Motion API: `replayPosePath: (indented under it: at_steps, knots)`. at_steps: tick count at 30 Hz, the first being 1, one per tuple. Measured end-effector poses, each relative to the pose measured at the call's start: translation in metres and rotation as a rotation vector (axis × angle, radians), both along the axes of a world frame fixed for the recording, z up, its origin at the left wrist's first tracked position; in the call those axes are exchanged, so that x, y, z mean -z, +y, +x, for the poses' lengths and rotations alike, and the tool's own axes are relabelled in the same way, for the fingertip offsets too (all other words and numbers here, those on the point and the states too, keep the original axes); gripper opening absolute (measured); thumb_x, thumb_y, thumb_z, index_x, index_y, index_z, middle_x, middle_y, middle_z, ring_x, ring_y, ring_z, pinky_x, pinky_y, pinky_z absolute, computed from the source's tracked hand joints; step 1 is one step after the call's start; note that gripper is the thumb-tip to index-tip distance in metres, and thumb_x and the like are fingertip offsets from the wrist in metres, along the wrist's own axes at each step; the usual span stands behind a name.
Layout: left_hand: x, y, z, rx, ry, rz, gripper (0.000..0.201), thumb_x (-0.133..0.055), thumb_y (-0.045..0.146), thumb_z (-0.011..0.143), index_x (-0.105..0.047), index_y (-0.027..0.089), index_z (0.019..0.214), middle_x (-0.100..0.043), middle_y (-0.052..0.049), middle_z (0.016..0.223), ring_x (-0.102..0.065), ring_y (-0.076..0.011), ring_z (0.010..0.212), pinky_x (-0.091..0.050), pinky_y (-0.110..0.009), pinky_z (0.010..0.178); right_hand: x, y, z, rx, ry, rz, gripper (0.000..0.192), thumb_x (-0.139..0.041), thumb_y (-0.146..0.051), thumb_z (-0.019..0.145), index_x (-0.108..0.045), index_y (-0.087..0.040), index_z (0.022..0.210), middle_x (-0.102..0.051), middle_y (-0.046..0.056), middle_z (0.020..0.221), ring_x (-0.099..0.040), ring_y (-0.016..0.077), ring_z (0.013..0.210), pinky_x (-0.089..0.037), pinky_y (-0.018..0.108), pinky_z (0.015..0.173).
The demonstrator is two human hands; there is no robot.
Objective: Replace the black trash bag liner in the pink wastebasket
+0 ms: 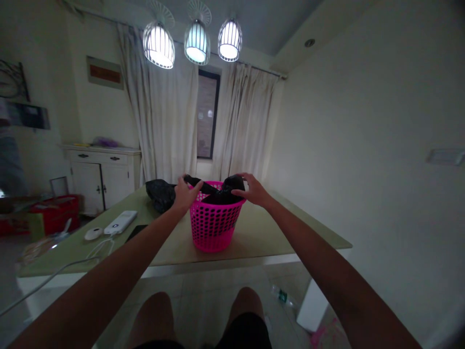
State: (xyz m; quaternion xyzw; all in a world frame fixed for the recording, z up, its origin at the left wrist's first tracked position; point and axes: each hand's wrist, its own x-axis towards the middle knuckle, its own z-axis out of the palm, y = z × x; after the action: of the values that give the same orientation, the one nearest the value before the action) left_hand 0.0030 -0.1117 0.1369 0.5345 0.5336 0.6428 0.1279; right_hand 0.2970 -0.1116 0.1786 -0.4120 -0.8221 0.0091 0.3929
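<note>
Pink basket [214, 223] sits mid-table [261, 232], black bag [221, 191] draped over its rim: left hand [186, 194] curled, gripping bag at left rim, right hand [252, 190] fingers spread on bag at right rim, grip unclear, second black bag [160, 193] just left of basket.

Bare arms, bare knees, seemingly black shorts [244, 334].

Basket [214, 223]: pink perforated plastic, semi-gloss. Liner bag [221, 191]: thin black plastic film, crinkled. Tabletop [261, 232]: smooth, glossy.
</note>
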Motion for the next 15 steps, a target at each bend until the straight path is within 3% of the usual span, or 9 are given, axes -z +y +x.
replayPosePath:
  at_steps: [3, 5, 7, 9, 11, 15]
  knots:
    - [0.022, -0.028, 0.005, -0.132, 0.255, 0.285, 0.075, -0.068, 0.041, 0.095, -0.046, 0.006, 0.158, -0.052, -0.029, 0.16, -0.045, -0.0397, 0.155, -0.028, -0.058, 0.133, -0.005, 0.004, -0.038, 0.051, -0.386, 0.024, 0.078, -0.095, -0.041, 0.075, -0.067, -0.023, 0.147, -0.067, 0.017, 0.148, -0.063, 0.0392, 0.138, -0.05, 0.06, 0.117]
    - [0.038, -0.046, 0.007, -0.082, 0.461, 0.413, 0.057, -0.058, 0.044, 0.103, -0.058, 0.015, 0.152, -0.052, -0.025, 0.16, -0.045, -0.0384, 0.153, -0.03, -0.058, 0.131, -0.009, 0.009, -0.057, 0.115, -0.562, -0.035, 0.053, -0.088, -0.03, 0.08, -0.077, -0.024, 0.131, -0.076, 0.016, 0.13, -0.072, 0.038, 0.121, -0.056, 0.055, 0.105]
    - [0.052, -0.059, 0.009, -0.018, 0.627, 0.424, 0.039, -0.054, 0.044, 0.107, -0.072, 0.024, 0.135, -0.056, -0.019, 0.158, -0.047, -0.0373, 0.15, -0.032, -0.058, 0.127, -0.016, 0.016, -0.071, 0.151, -0.566, -0.062, 0.029, -0.076, -0.023, 0.087, -0.081, -0.022, 0.115, -0.079, 0.015, 0.114, -0.074, 0.0352, 0.11, -0.058, 0.049, 0.099]
    - [0.061, -0.066, 0.01, -0.001, 0.706, 0.407, 0.032, -0.052, 0.043, 0.109, -0.077, 0.027, 0.122, -0.059, -0.017, 0.155, -0.049, -0.0368, 0.147, -0.034, -0.058, 0.125, -0.027, 0.024, -0.075, 0.2, -0.366, -0.047, 0.029, -0.067, -0.021, 0.09, -0.081, -0.019, 0.116, -0.079, 0.017, 0.117, -0.073, 0.0357, 0.113, -0.057, 0.049, 0.102]
    - [0.067, -0.068, 0.011, -0.008, 0.705, 0.414, 0.033, -0.051, 0.042, 0.11, -0.078, 0.025, 0.12, -0.06, -0.018, 0.151, -0.05, -0.0363, 0.144, -0.035, -0.057, 0.123, -0.042, 0.035, -0.07, 0.314, -0.009, -0.05, 0.037, -0.063, -0.022, 0.092, -0.078, -0.016, 0.125, -0.076, 0.019, 0.125, -0.071, 0.037, 0.12, -0.055, 0.051, 0.108]
    - [0.074, -0.063, 0.009, 0.028, 0.665, 0.467, 0.036, -0.05, 0.042, 0.112, -0.073, 0.021, 0.131, -0.059, -0.02, 0.147, -0.051, -0.0343, 0.143, -0.037, -0.054, 0.122, -0.071, 0.058, -0.026, 0.594, 0.764, -0.088, 0.047, -0.049, -0.022, 0.098, -0.07, -0.009, 0.138, -0.071, 0.022, 0.131, -0.068, 0.0336, 0.129, -0.055, 0.05, 0.112]
